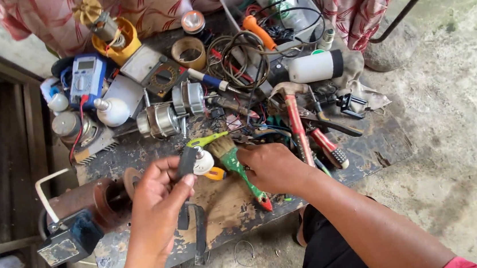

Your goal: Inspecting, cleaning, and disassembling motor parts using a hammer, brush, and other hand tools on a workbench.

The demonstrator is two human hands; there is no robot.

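My left hand (160,195) is closed around a small dark part with a white round knob-like end (199,161), held above the worn wooden board (228,209). My right hand (273,166) rests on the board just right of a paintbrush with a green and red handle (235,166), fingers curled at the handle; whether it grips the brush I cannot tell. A yellow-green tool (207,139) and an orange piece (216,174) lie by the brush.
The board is crowded: a blue multimeter (87,75), a yellow motor part (112,33), metal motor pieces (162,119), coiled wires (240,56), a red-handled hammer (296,126), pliers (328,143), a white cylinder (316,67). A rusty motor (92,201) sits left. Concrete floor (457,132) lies right.
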